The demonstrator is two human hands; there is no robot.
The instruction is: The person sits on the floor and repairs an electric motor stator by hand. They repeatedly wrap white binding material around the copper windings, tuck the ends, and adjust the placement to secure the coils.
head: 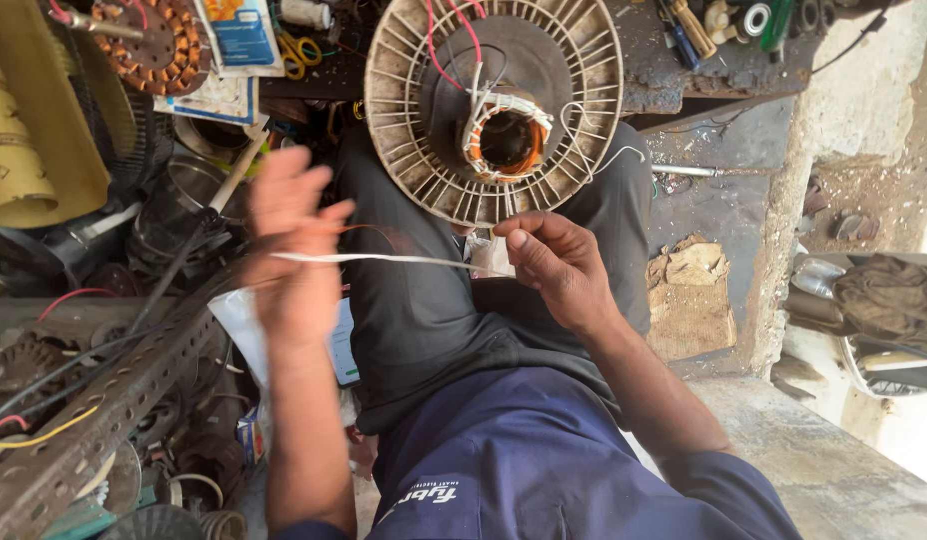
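Head view: left hand [294, 250], right hand [554, 262] pinch white sleeve [384, 259]; fan motor [494, 105] beyond.

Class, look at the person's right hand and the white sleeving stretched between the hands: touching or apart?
Touching. The head view shows the right hand pinching the end of the white sleeving between thumb and fingers.

Cream plastic fan grille [409, 90]; glossy copper winding [509, 140]; matt white sleeving [384, 259].

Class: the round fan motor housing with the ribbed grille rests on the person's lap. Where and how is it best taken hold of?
Probably grip the fan motor housing at its bare outer rim, coming from the left and right sides. The rim is broad and firm, while the middle holds the copper winding and loose wires.
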